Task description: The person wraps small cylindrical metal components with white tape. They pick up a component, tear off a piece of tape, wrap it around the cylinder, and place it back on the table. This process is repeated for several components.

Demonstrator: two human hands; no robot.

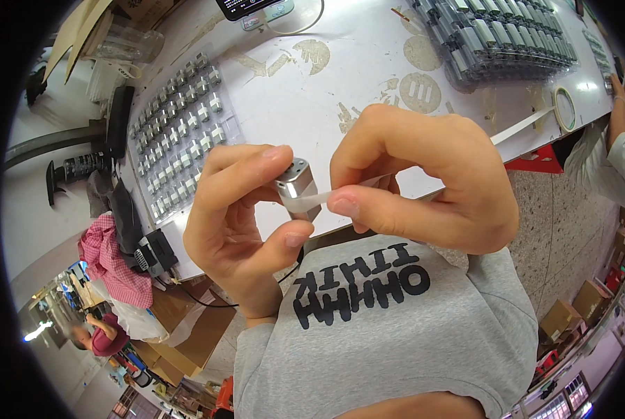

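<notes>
My left hand (239, 209) holds a small silver metal motor (298, 180) between its fingertips and thumb, above the near edge of the white table (284, 112). A band of whitish, see-through tape (317, 200) lies against the motor's side and runs to my right hand (431, 181). There my thumb and forefinger pinch the tape. Beyond my right hand, a white strip (522, 127) stretches to a tape roll (558, 117) at the table's right edge. Part of the tape is hidden behind my right fingers.
At the left lies a clear plastic tray (230, 128) with rows of similar motors. Stacked filled trays (466, 78) stand at the far right. A phone (241, 7) with a cable sits at the back. Another person's sleeve (609, 167) shows at the right; a pink checked cloth (110, 258) hangs left.
</notes>
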